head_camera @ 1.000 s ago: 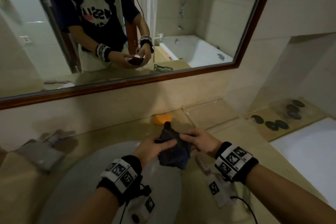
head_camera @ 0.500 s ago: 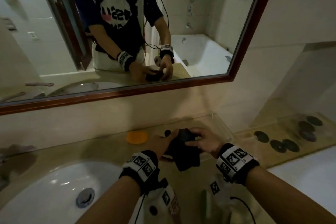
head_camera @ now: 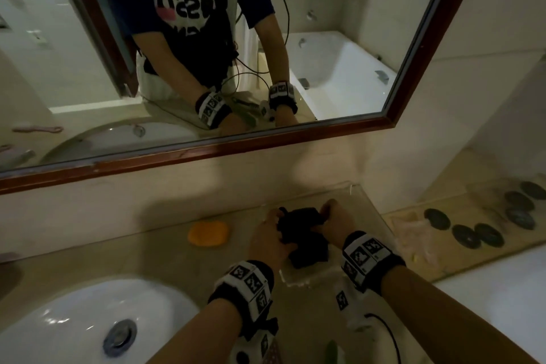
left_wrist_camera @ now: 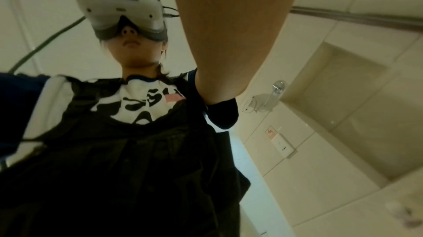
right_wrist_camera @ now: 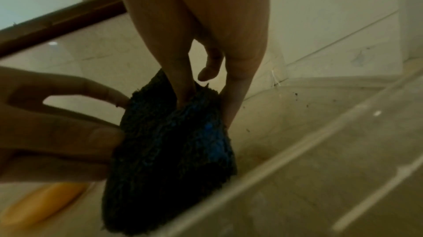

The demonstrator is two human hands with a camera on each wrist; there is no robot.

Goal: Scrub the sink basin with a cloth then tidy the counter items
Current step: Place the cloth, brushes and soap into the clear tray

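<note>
A dark blue cloth hangs bunched between both hands, low over a clear tray on the counter to the right of the sink. My left hand grips its left side and my right hand pinches its top edge. In the right wrist view the right hand has thumb and fingers dug into the top of the cloth, while the fingers of the left hand hold its side. The white sink basin lies at the lower left. The left wrist view shows only my forearm and torso.
An orange soap bar lies on the counter left of the cloth, near the wall. A framed mirror runs along the back. Several dark round stones sit on a ledge to the right, beside a white bathtub edge.
Both hands have carried the cloth from beside the sink to the right and back, lowering it over the clear tray. The view has shifted right and down with them.
</note>
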